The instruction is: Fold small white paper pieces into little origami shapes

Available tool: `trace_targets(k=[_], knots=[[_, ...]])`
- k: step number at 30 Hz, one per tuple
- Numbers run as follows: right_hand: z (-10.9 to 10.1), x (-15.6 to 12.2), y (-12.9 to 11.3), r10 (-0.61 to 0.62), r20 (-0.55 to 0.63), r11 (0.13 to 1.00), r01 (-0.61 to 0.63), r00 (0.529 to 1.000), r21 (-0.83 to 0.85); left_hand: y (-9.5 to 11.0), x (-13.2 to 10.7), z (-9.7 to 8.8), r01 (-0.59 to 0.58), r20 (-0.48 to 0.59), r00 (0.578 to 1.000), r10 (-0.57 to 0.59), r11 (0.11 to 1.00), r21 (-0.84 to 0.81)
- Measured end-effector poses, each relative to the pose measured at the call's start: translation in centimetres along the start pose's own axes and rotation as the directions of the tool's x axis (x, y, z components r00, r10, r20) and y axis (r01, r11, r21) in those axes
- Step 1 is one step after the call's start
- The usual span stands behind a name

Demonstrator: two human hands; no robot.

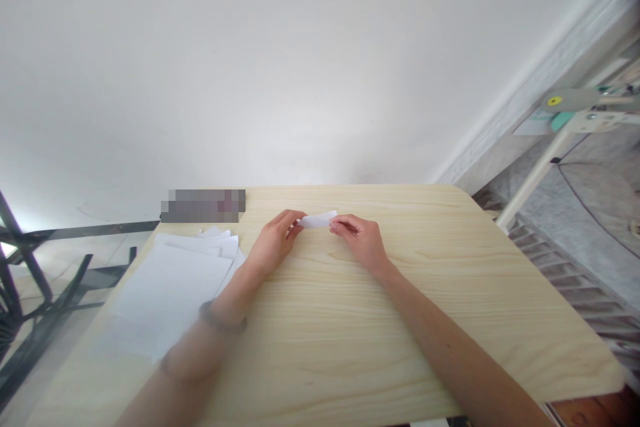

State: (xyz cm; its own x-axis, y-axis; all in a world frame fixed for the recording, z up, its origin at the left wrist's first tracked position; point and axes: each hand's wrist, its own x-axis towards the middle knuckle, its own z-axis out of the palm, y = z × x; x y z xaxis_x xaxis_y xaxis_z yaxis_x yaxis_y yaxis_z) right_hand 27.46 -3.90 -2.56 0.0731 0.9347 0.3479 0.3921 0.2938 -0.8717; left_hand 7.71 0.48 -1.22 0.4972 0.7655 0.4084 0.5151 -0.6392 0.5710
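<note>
We pinch the small paper strip (pixel 318 219) at both ends, left hand (pixel 273 243) and right hand (pixel 363 241) closed on it just above the tabletop (pixel 400 327). Mid-fold, we judge; creasing calls for even pressure.

Both ends of the small white paper slip (pixel 318 219) vanish under your fingertips, so you cannot tell its full length or whether it is folded. Your left hand (pixel 273 243) pinches one end and your right hand (pixel 363 240) the other. Your left forearm covers the near right corner of the stack of sheets (pixel 170 280), and the band (pixel 223 320) on that wrist is blurred. A pixelated patch (pixel 203 206) masks whatever lies at the far edge of the tabletop (pixel 450 293). The tabletop's near left corner is cut off below, along with both your elbows. The black frame (pixel 30 280) runs off the left edge, the stand (pixel 575 113) off the right.
</note>
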Motion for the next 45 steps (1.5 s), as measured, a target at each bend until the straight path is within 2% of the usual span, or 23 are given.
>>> trace_targets(k=[8, 18, 25, 31, 35, 41, 45], knots=[[0.0, -0.2, -1.0, -0.085, 0.058, 0.993, 0.089, 0.995, -0.083, 0.6, 0.1, -0.5, -0.069, 0.040, 0.997, 0.068, 0.997, 0.034], [0.2, -0.3, -1.1, -0.061, 0.012, 0.993, 0.062, 0.998, -0.100, 1.2, 0.0, -0.6, -0.088, -0.008, 0.996, 0.088, 0.995, -0.040], [0.3, -0.3, -1.3, -0.073, -0.005, 0.997, 0.073, 0.997, -0.025, 1.8, -0.1, -0.7, 0.028, 0.069, 0.997, -0.021, 0.994, -0.106], [0.2, -0.3, -1.2, 0.008, -0.050, 0.988, -0.001, 0.999, 0.152, 1.4, -0.2, -0.5, 0.181, 0.154, 0.974, -0.164, 0.978, -0.108], [0.1, -0.1, -1.0, 0.075, -0.096, 0.983, -0.058, 0.992, 0.175, 1.2, -0.1, -0.3, 0.250, 0.196, 0.960, -0.201, 0.930, -0.269], [-0.1, 0.0, -0.6, 0.121, -0.111, 0.975, -0.097, 0.986, 0.197, 0.9, 0.1, -0.2, 0.302, 0.180, 0.951, -0.250, 0.867, -0.396], [-0.1, 0.0, -0.4, 0.118, -0.097, 0.975, -0.097, 0.988, 0.200, 0.4, 0.1, 0.1, 0.300, 0.104, 0.952, -0.289, 0.804, -0.514]])
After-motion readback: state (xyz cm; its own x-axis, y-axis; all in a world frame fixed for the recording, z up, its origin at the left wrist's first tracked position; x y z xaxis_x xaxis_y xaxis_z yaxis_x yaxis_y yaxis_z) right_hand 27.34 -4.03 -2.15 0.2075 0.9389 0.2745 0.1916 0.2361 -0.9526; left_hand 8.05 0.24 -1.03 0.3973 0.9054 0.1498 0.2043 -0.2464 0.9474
